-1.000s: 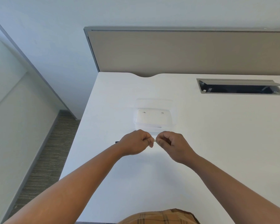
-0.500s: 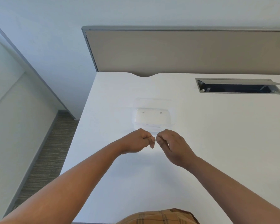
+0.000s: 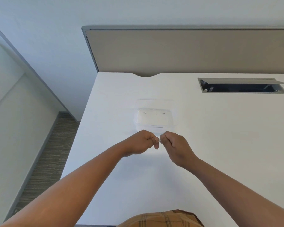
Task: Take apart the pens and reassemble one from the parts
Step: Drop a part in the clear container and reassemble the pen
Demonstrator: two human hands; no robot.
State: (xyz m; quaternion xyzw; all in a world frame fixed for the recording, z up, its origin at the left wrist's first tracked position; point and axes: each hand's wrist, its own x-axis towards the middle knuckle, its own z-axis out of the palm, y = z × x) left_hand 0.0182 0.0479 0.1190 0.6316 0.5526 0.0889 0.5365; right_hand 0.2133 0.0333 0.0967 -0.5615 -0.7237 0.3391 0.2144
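Observation:
My left hand (image 3: 140,142) and my right hand (image 3: 175,147) are held close together above the white desk (image 3: 220,145), both fisted around one small pale pen (image 3: 159,140). Only a short whitish piece of it shows in the gap between the fingertips; the rest is hidden inside the fists. Just beyond the hands stands a clear plastic box (image 3: 155,118) with a few thin white parts lying near its front wall.
An open grey cable hatch (image 3: 241,86) is sunk into the desk at the far right. A beige partition panel (image 3: 187,49) runs along the desk's back edge. The desk's left edge drops to carpeted floor (image 3: 46,161).
The hands stay pressed together on the pen with only small finger shifts. The view has drifted slightly; nothing was picked up or put down.

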